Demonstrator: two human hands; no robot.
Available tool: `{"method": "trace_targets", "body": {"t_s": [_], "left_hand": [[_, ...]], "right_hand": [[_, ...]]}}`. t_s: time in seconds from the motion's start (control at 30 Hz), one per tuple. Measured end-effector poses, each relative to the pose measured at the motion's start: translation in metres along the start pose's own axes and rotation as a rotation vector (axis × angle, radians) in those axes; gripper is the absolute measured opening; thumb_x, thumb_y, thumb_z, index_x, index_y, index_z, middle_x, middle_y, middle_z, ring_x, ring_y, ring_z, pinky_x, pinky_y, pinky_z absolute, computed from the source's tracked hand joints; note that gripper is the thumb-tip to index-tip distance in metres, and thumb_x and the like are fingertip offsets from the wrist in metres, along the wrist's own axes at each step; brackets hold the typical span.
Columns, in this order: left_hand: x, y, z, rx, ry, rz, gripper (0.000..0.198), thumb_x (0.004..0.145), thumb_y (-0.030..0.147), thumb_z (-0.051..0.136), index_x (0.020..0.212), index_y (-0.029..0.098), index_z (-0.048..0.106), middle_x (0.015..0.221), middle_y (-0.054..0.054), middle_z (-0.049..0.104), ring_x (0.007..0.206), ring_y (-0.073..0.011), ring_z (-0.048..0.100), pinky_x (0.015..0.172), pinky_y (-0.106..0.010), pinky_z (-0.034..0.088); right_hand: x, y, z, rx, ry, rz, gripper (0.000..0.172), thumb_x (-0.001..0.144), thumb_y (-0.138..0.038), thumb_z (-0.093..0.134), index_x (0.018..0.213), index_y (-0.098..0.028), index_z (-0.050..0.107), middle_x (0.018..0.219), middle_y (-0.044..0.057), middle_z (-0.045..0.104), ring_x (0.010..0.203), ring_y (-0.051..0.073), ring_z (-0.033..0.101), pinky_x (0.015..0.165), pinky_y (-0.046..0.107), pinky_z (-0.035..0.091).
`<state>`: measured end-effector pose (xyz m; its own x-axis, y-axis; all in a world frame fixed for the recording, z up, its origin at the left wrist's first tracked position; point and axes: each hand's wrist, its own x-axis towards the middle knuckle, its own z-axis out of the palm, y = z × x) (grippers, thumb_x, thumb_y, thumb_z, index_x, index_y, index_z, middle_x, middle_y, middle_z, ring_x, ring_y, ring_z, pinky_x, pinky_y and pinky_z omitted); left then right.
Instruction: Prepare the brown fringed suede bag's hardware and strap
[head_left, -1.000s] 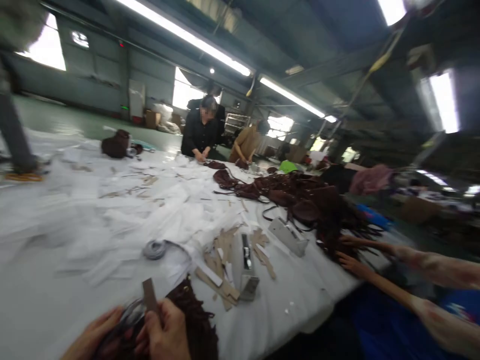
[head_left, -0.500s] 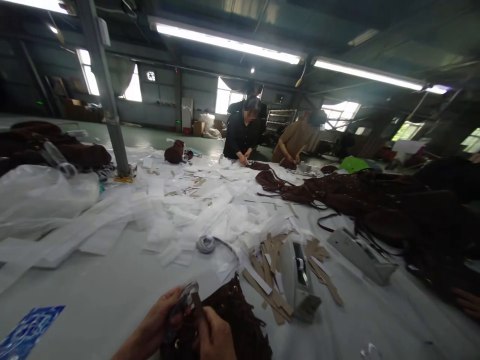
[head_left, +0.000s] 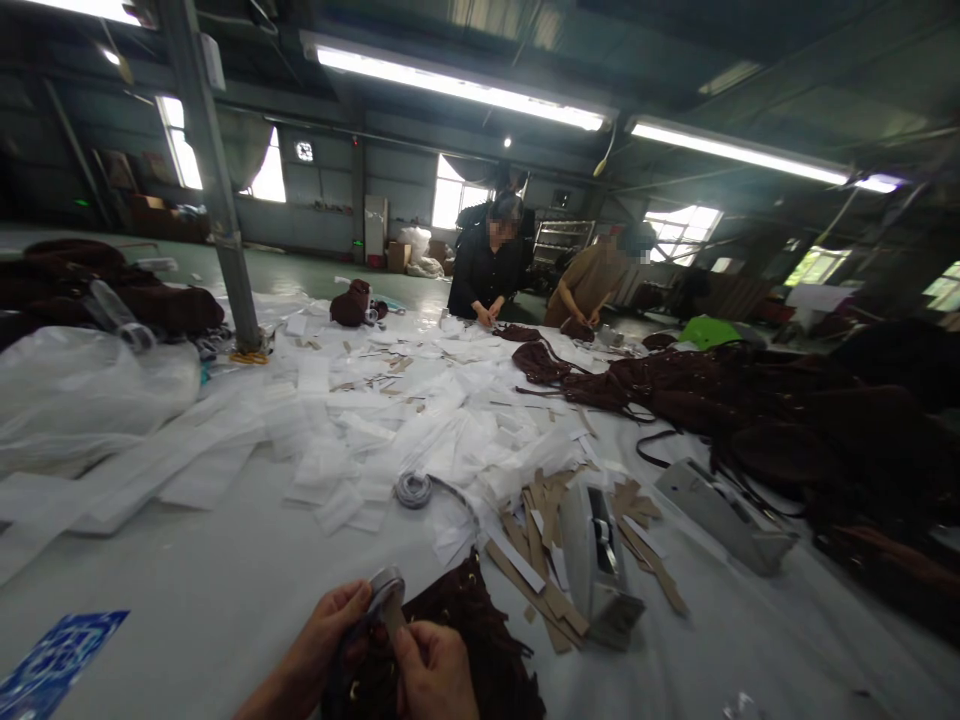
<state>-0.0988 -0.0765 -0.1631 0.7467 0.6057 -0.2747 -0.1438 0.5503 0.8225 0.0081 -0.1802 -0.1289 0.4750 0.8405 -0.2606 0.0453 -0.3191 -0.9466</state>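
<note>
My left hand [head_left: 330, 640] is closed around a looped grey band [head_left: 387, 580], which curves up over the fingertips. With thumb and fingers pinched together, my right hand [head_left: 435, 668] grips a flat brownish strip [head_left: 393, 612] hanging at the loop. Whether strip and band are one piece, I cannot tell. Beneath both hands lies a dark brown fringed bag [head_left: 465, 625] with gold-coloured eyelets. Part of the bag is hidden by my hands and the lower picture edge.
Right of the bag stand a grey tape dispenser [head_left: 589, 560] and brown paper strips [head_left: 551, 590]. Beyond is a grey coil [head_left: 413, 489]. White sheets [head_left: 420, 430] cover the table's middle. Brown bags [head_left: 675, 385] pile up at right. Two people [head_left: 491, 265] work across the table.
My left hand and the band have shifted slightly right, and the loop shows more clearly. My right hand still pinches the strip. At the right edge, another person's hand has gone from view.
</note>
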Motion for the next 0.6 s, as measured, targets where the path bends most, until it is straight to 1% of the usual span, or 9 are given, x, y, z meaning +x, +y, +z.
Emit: {"method": "trace_targets", "body": {"t_s": [0.17, 0.3, 0.4, 0.5, 0.6], "left_hand": [[0.000, 0.001, 0.002, 0.059, -0.057, 0.033, 0.041, 0.074, 0.053, 0.067, 0.069, 0.012, 0.063, 0.053, 0.001, 0.054, 0.039, -0.0034, 0.031, 0.039, -0.017, 0.021], [-0.001, 0.003, 0.003, 0.058, -0.120, 0.027, 0.038, 0.074, 0.051, 0.069, 0.072, 0.013, 0.064, 0.056, 0.002, 0.052, 0.045, -0.0064, 0.038, 0.046, -0.020, 0.030], [-0.002, 0.004, 0.003, 0.102, -0.109, 0.056, 0.037, 0.074, 0.050, 0.068, 0.075, 0.013, 0.066, 0.060, 0.000, 0.055, 0.051, -0.0093, 0.043, 0.050, -0.021, 0.034], [-0.002, 0.004, 0.002, 0.202, -0.081, 0.122, 0.038, 0.073, 0.050, 0.069, 0.075, 0.013, 0.066, 0.063, -0.001, 0.057, 0.056, -0.0115, 0.046, 0.052, -0.021, 0.035], [-0.001, 0.005, 0.001, 0.324, -0.092, 0.176, 0.038, 0.071, 0.050, 0.071, 0.072, 0.013, 0.067, 0.061, 0.000, 0.056, 0.061, -0.0141, 0.047, 0.054, -0.021, 0.037]], "right_hand": [[0.002, 0.000, 0.001, -0.004, 0.045, -0.039, 0.051, 0.077, -0.061, 0.052, 0.056, -0.015, 0.058, 0.039, -0.004, 0.044, 0.031, 0.007, 0.039, 0.031, 0.017, 0.020], [0.005, 0.003, 0.006, -0.013, 0.098, -0.087, 0.046, 0.080, -0.054, 0.051, 0.054, -0.016, 0.055, 0.043, -0.002, 0.046, 0.035, 0.009, 0.042, 0.033, 0.019, 0.021], [0.007, 0.007, 0.007, -0.055, 0.149, -0.109, 0.046, 0.080, -0.053, 0.051, 0.051, -0.017, 0.052, 0.043, -0.003, 0.045, 0.037, 0.008, 0.039, 0.035, 0.020, 0.021], [0.010, 0.013, 0.005, -0.101, 0.204, -0.109, 0.050, 0.074, -0.055, 0.057, 0.043, -0.018, 0.046, 0.040, -0.003, 0.040, 0.040, 0.008, 0.034, 0.039, 0.021, 0.022], [0.012, 0.018, 0.002, -0.101, 0.196, -0.091, 0.048, 0.074, -0.055, 0.056, 0.044, -0.018, 0.048, 0.042, -0.002, 0.042, 0.042, 0.009, 0.035, 0.040, 0.022, 0.022]]}}
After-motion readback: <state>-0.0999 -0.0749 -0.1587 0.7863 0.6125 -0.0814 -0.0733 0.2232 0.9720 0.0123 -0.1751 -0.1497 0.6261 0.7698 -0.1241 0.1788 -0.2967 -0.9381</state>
